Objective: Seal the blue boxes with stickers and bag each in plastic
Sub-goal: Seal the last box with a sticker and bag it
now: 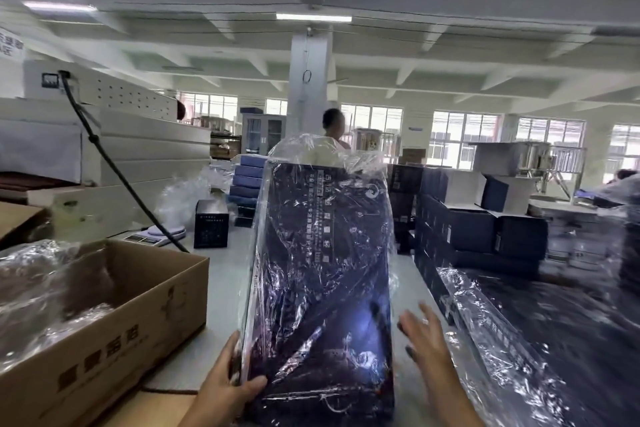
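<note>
A large dark blue box (322,270) inside a clear plastic bag (329,152) is held up in front of me, tilted away, with loose plastic bunched at its far end. My left hand (225,381) grips its near left corner, thumb on the face. My right hand (429,347) hovers beside the box's right edge with fingers spread, apart from it. More bagged blue boxes (540,333) lie flat at the right.
A cardboard carton (114,333) with crumpled plastic stands at the left. Stacks of dark boxes (478,229) stand behind right, a small black box (211,224) and a scale (156,236) behind left. A white machine (104,149) with a black cable fills the far left. A person (334,125) stands beyond.
</note>
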